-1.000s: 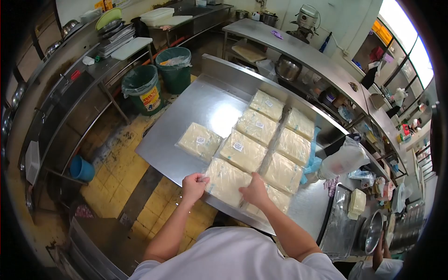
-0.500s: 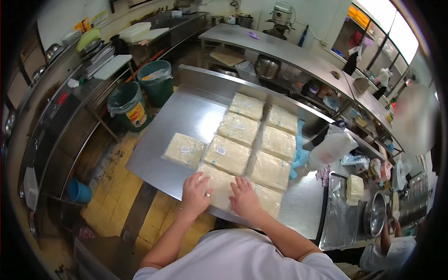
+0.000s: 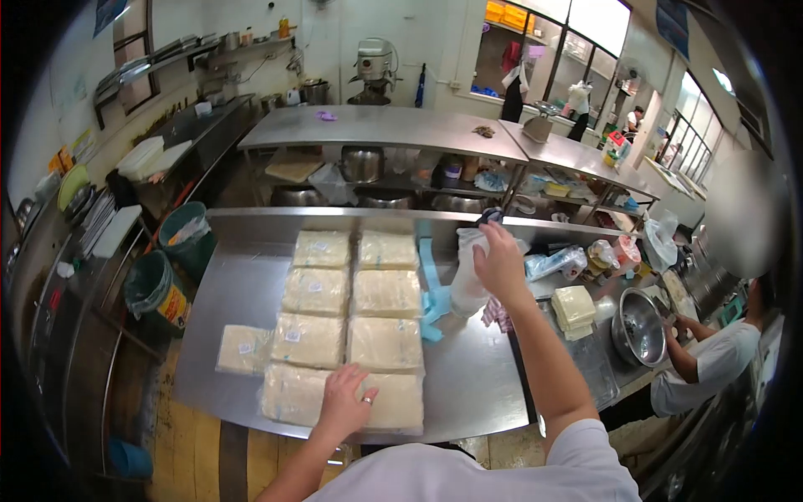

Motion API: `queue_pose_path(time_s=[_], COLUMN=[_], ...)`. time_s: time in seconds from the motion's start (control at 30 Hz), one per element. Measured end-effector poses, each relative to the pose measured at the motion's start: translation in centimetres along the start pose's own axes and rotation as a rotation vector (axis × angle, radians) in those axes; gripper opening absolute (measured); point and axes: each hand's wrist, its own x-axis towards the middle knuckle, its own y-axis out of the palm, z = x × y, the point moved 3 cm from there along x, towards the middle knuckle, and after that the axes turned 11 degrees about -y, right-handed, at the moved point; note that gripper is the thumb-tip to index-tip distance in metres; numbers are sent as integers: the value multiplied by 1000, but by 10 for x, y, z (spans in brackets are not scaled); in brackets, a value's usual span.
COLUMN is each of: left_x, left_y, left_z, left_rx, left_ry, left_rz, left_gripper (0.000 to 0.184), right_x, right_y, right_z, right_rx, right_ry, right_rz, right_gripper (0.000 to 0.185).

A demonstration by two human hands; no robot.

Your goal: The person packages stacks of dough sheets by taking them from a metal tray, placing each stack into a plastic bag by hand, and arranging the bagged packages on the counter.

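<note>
Flat, pale yellow packs in clear plastic (image 3: pixel 386 343) lie in two columns on the steel table, some with small white labels. A single labelled pack (image 3: pixel 243 350) lies to their left. My left hand (image 3: pixel 345 400) rests on the nearest packs, its fingers stretched out and a ring on one finger. My right hand (image 3: pixel 502 266) is raised at a whitish plastic-wrapped bundle (image 3: pixel 467 284) with something dark at its top. Its fingers are apart; whether they touch the bundle I cannot tell. A light blue plastic strip (image 3: pixel 433 301) lies between packs and bundle.
To the right, a co-worker (image 3: pixel 707 364) has hands at a metal bowl (image 3: pixel 639 328). Near it are a stack of yellowish squares (image 3: pixel 574 308) and plastic bags (image 3: pixel 661 238). Green bins (image 3: pixel 155 293) stand left. A raised steel ledge (image 3: pixel 335 219) runs along the table's back.
My right hand has lifted off the packs and moved right and forward to the whitish bundle. My left hand stays on the nearest packs. The view has turned to the right and up.
</note>
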Motion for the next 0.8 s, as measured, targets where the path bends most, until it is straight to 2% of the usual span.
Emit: queue_pose_path(time_s=[0.1,0.2,0.33,0.57,0.7,0.8], left_x=[2,0,-6,13,45,79], left_y=[26,47,72,90,99,110], left_z=[-34,-60,-73,-103,-128,-150], left_rx=[-90,-142,-167,-204,-263,-362], left_ry=[86,107,78,13,42,-61], left_rz=[31,117,147,130,122,175], left_gripper=[38,35,33,31,25,27], right_x=[23,32,32,47,50,42], right_y=[2,12,23,-12,-56,-102], right_z=[-50,-82,-98,-94,-100,-117], right_rx=[-166,6,1,47,135,173], right_ry=[-59,198,69,-127,-101,44], right_rz=[-27,450,396,-94,-348,-493], right_gripper=[47,40,25,9,4,8])
